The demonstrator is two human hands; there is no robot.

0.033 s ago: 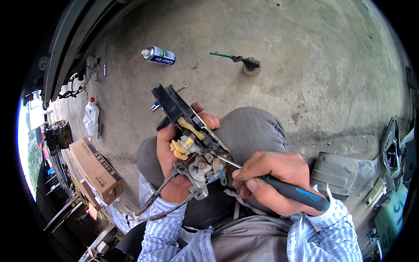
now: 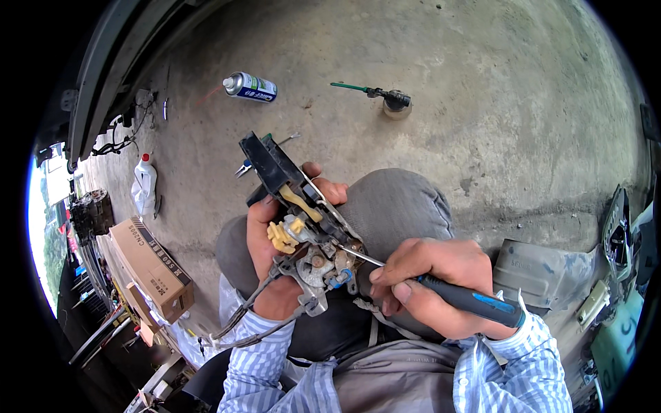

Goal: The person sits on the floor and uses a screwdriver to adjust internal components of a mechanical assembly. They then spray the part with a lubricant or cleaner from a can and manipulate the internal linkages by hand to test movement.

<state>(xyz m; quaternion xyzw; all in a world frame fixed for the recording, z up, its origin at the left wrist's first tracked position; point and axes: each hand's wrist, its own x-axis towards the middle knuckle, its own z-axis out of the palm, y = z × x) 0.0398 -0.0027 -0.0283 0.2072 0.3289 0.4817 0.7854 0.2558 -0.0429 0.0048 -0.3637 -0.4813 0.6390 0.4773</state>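
A car door latch (image 2: 318, 265) is gripped by my left hand (image 2: 260, 230), whose fingers wrap round it from the left and behind, above my lap. It has a black housing (image 2: 272, 162), a yellow lever, a yellow plastic piece, a blue clip and rusty metal plates. Two black cables (image 2: 244, 323) run from it toward the lower left. My right hand (image 2: 434, 282) is closed on a screwdriver (image 2: 475, 303) with a black and blue handle. Its thin shaft points left, and the tip meets the latch near its metal plates; the exact contact point is too small to tell.
On the concrete floor ahead lie a spray can (image 2: 251, 87) and a black tool with a green strip (image 2: 385, 96). Pliers (image 2: 243, 167) lie behind the latch. A white bottle (image 2: 144, 184) and a cardboard box (image 2: 151, 268) stand left. Grey panels (image 2: 544, 275) lie right.
My right hand and the screwdriver have shifted very slightly to the right. The latch and my left hand stay practically where they were.
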